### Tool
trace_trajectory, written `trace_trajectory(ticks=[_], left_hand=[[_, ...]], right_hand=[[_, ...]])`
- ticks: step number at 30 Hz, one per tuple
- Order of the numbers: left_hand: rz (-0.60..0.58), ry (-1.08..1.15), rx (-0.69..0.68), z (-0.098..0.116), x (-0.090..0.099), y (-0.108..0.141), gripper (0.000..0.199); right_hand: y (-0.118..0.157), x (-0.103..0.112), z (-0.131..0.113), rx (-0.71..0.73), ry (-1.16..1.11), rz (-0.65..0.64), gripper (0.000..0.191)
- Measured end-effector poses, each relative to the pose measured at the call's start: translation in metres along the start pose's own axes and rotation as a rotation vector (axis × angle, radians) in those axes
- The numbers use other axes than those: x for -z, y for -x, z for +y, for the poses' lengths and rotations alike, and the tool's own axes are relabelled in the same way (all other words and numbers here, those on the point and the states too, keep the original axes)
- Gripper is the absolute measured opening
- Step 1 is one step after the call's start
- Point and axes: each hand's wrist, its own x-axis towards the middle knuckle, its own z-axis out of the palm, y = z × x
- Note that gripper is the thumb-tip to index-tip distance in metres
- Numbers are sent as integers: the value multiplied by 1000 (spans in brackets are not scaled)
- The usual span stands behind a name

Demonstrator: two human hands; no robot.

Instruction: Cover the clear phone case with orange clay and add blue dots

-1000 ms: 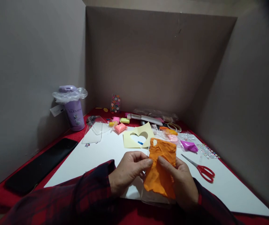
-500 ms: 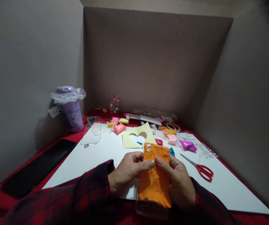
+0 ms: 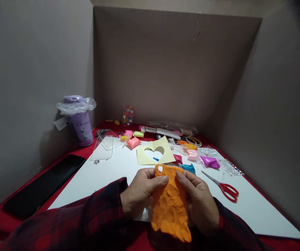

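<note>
Between my two hands is a clear phone case covered with orange clay. The clay is bumpy, with a ragged lower edge, and a small hole shows at the top left corner. My left hand grips the left side, its thumb pressed on the upper part of the clay. On the right side, my right hand holds the case with its thumb near the top right edge. The fingers behind the case are mostly hidden. Just beyond the case lie a teal clay packet and yellow paper with a heart cut-out.
Red-handled scissors and a rhinestone sheet lie on the right of the white board. A purple packet is near them. At left are a black phone, a purple tumbler and clear cases.
The orange-covered case has moved slightly down and left and tilted, so more of the teal packet shows. My right thumb has shifted right, toward the clay's upper right edge.
</note>
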Motion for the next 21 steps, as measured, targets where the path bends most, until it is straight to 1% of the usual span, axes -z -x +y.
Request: trace_trajectory(ticks=[3, 7, 11, 14, 18, 21], left_hand=[[6, 0, 0, 0, -1, 0, 27], [-11, 21, 18, 0, -1, 1, 29], [7, 43, -10, 0, -1, 0, 26], [15, 55, -5, 1, -1, 0, 25], [-9, 59, 14, 1, -1, 1, 28], [-10, 52, 17, 0, 0, 1, 26]], right_hand=[[0, 0, 1, -5, -25, -5, 19], [0, 3, 2, -9, -14, 17, 16], [1, 2, 3, -31, -2, 20, 20], [1, 0, 2, -45, -9, 25, 24], [0, 3, 2, -17, 59, 84, 26], [1, 3, 1, -21, 54, 72, 27]])
